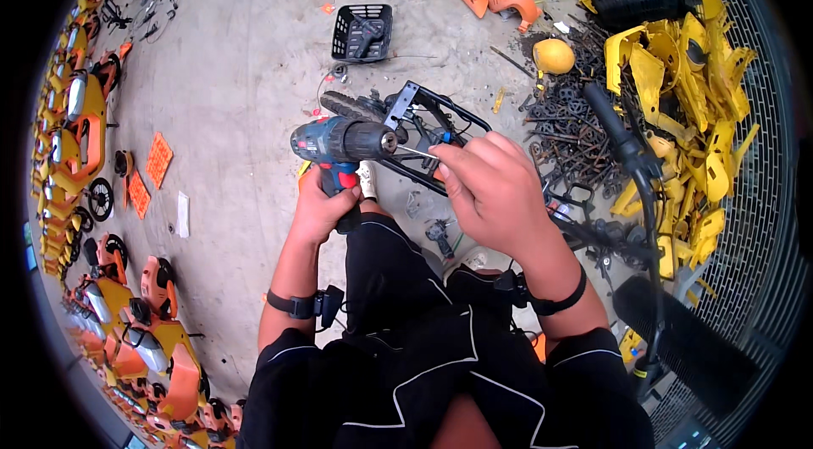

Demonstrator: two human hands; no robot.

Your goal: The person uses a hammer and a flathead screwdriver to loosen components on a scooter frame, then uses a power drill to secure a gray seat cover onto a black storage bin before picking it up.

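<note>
Bike workshop by the look of it: concrete floor (254,51), dark metal parts (576,123) heaped at right, yellow panels (690,93) piled alongside, orange-and-yellow bikes (87,140) massed down the left, power drill (337,140) held up, second drill (439,233) below.

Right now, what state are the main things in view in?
Drill: held up, chuck facing right
Left grip: closed around drill
Thin metal rod: near chuck; insertion unclear
Right grip: pinching rod
Nearer black basket: holding dark tool
Yellow parts: piled loosely
</note>
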